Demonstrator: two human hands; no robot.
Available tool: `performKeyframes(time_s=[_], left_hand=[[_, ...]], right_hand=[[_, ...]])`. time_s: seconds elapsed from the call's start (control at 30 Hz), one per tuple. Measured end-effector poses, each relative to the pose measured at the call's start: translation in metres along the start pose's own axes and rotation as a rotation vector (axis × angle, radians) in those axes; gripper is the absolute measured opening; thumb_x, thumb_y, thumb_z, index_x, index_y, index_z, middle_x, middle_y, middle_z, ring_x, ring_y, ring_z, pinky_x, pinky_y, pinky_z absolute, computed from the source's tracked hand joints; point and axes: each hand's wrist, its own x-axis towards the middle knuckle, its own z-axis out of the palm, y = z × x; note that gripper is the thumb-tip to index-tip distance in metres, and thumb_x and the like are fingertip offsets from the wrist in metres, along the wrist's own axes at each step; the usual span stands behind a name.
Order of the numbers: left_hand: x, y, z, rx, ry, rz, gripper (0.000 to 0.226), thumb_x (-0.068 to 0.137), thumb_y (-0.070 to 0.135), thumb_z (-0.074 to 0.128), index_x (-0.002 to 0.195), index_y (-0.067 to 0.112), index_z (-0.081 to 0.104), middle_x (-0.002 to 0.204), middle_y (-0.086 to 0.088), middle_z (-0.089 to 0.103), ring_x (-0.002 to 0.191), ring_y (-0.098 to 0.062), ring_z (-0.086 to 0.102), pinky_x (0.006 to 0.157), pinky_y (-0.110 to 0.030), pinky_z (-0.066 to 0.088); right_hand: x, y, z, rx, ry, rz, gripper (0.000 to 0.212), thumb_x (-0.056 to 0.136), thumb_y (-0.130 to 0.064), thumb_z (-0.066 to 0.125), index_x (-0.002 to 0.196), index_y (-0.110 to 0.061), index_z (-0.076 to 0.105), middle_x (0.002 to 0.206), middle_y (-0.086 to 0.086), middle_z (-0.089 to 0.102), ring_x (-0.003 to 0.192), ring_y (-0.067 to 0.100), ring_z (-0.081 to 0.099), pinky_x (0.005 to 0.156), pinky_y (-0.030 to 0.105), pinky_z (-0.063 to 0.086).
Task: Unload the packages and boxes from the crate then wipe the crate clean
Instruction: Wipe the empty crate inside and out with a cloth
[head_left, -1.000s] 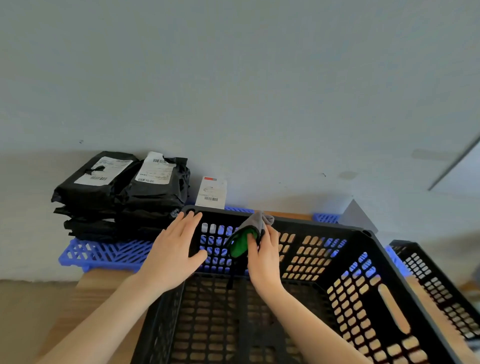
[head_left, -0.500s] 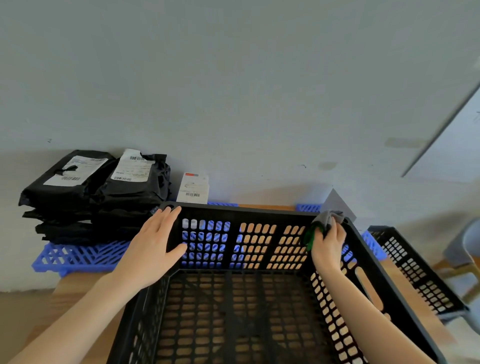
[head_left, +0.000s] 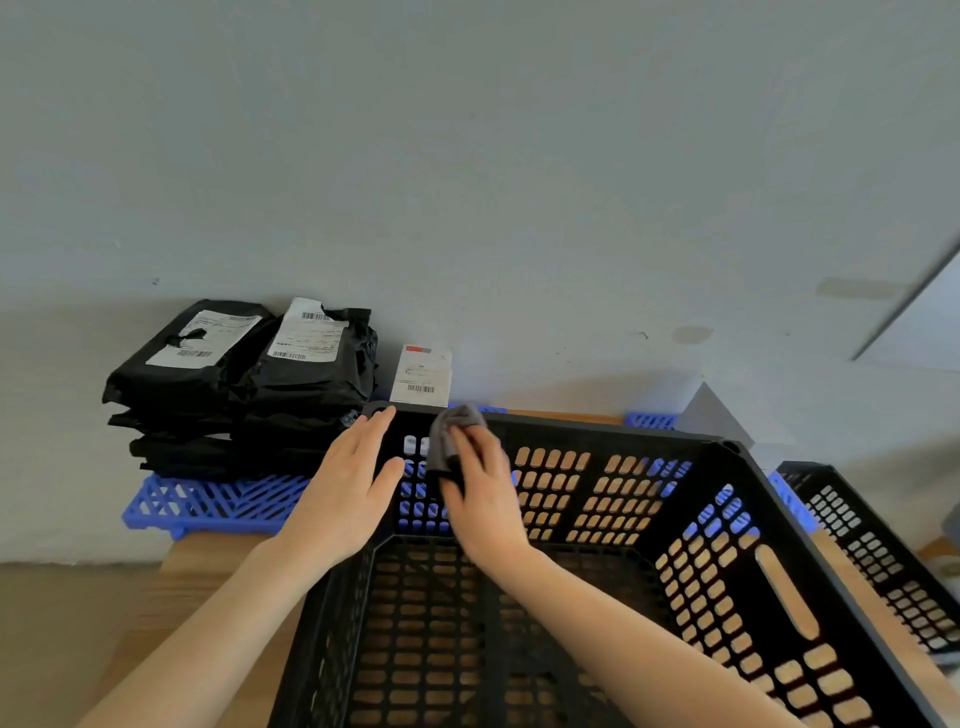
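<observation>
Crate position: The black perforated crate (head_left: 597, 427) sits on the wooden counter (head_left: 197, 587) straight in front of you. Its far wall faces the grey wall (head_left: 467, 156).
Crate interior: The slotted floor is in view, with the counter's wood showing through the holes.
Far rim: It runs level from the left corner to the right corner. To the right of your hands the length of the rim is open.
Left edge: The stack of black packages (head_left: 244, 384) lies on a blue plastic grid pallet (head_left: 208, 501) just beside the far-left corner, so room there is tight.
Behind the corner: A small white box (head_left: 422, 375) with a barcode label stands upright against the wall, just behind the rim.
Right edge: A second black crate (head_left: 883, 561) lies near the right wall of yours, with a strip of counter between them.
Left hand: Your left hand (head_left: 348, 488) lies flat on the far-left corner. The fingers are straight and reach up to the rim, and the thumb is spread toward the inside of the far wall. It grips nothing.
Right hand: Your right hand (head_left: 483, 493) is inside the crate, back toward the camera, at the left end of the far wall.
Right-hand grip: The fingers bend over a bunched grey cloth (head_left: 447, 441) and hold it against the inner face. The thumb is hidden.
Cloth: Its top fold reaches the rim, and it hangs down to the left of your fingers.
Hand spacing: The two hands are close together, with a narrow strip of wall between them.
Forearms: Both rise from the lower edge of the view. The right one crosses over the crate floor, and the left one runs outside the left wall.
</observation>
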Motion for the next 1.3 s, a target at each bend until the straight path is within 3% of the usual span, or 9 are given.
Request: performKeyframes(time_s=[0.2,0.33,0.43,0.57,0.7,0.93,1.0,1.07,1.3], left_hand=[[0.001,0.0,0.0,-0.005,0.019,-0.015,0.061,0.103,0.031,0.041,0.156,0.025,0.012,0.162,0.003,0.014,0.149,-0.008,0.006,0.119,-0.027,0.011],[0.0,-0.003,0.001,-0.011,0.016,-0.005,0.06,0.102,0.036,0.041,0.155,0.029,0.013,0.162,0.007,0.013,0.146,0.0,0.004,0.113,-0.021,0.008],[0.001,-0.006,0.003,-0.019,0.025,-0.004,0.059,0.102,0.037,0.041,0.155,0.031,0.015,0.162,0.008,0.014,0.135,0.011,0.002,0.111,-0.019,0.007],[0.003,-0.01,0.005,-0.012,0.031,-0.019,0.06,0.101,0.04,0.042,0.154,0.031,0.015,0.162,0.007,0.016,0.145,0.001,0.006,0.113,-0.023,0.01],[0.004,-0.01,0.005,-0.01,0.017,-0.033,0.061,0.1,0.043,0.041,0.154,0.032,0.014,0.162,0.007,0.015,0.148,-0.006,0.008,0.117,-0.029,0.013],[0.004,-0.008,0.005,0.0,0.017,-0.042,0.062,0.099,0.046,0.04,0.154,0.033,0.015,0.162,0.007,0.017,0.148,-0.007,0.009,0.117,-0.03,0.014],[0.004,-0.007,0.005,-0.003,0.019,-0.038,0.062,0.099,0.047,0.039,0.154,0.032,0.016,0.161,0.007,0.018,0.148,-0.007,0.01,0.118,-0.032,0.015],[0.004,-0.006,0.005,-0.014,0.016,-0.036,0.063,0.098,0.05,0.038,0.154,0.033,0.015,0.161,0.007,0.018,0.148,-0.007,0.011,0.118,-0.033,0.016],[0.003,-0.001,0.0,-0.133,0.0,-0.057,0.078,0.087,0.068,0.028,0.155,0.034,0.011,0.161,0.012,0.018,0.147,-0.004,0.012,0.12,-0.032,0.014]], right_hand=[[0.009,-0.019,0.028,-0.109,-0.129,-0.128,0.061,0.096,-0.029,0.048,0.152,-0.026,0.026,0.157,-0.003,0.023,0.144,0.018,0.024,0.117,0.031,0.018],[0.002,0.002,0.001,-0.225,-0.098,-0.143,0.062,0.094,-0.042,0.038,0.152,-0.029,0.022,0.156,-0.007,0.024,0.14,0.018,0.032,0.115,0.041,0.031],[-0.006,0.038,-0.038,-0.28,-0.045,-0.07,0.059,0.096,-0.046,0.037,0.151,-0.03,0.024,0.154,-0.01,0.024,0.135,0.016,0.038,0.111,0.041,0.038],[-0.022,0.089,-0.09,-0.339,0.062,0.079,0.059,0.095,-0.031,0.052,0.15,-0.026,0.032,0.154,-0.008,0.026,0.134,0.017,0.04,0.107,0.045,0.044],[-0.028,0.126,-0.13,-0.248,0.209,0.34,0.057,0.097,-0.028,0.051,0.151,-0.023,0.03,0.154,-0.006,0.021,0.12,0.016,0.048,0.075,0.024,0.051],[-0.024,0.142,-0.146,0.051,0.447,0.558,0.045,0.1,-0.02,0.048,0.144,-0.02,0.04,0.147,-0.003,0.028,0.123,0.02,0.044,0.086,0.023,0.038],[-0.023,0.122,-0.123,0.022,0.397,0.512,0.048,0.097,-0.018,0.051,0.144,-0.023,0.04,0.145,-0.007,0.026,0.119,0.018,0.047,0.081,0.019,0.044],[-0.025,0.1,-0.096,-0.048,0.281,0.378,0.054,0.094,-0.018,0.054,0.144,-0.027,0.038,0.145,-0.013,0.025,0.125,0.018,0.045,0.095,0.033,0.05],[-0.006,0.015,-0.003,-0.129,-0.124,-0.102,0.059,0.095,-0.026,0.05,0.149,-0.033,0.03,0.156,-0.011,0.027,0.143,0.007,0.023,0.118,0.034,0.021]])
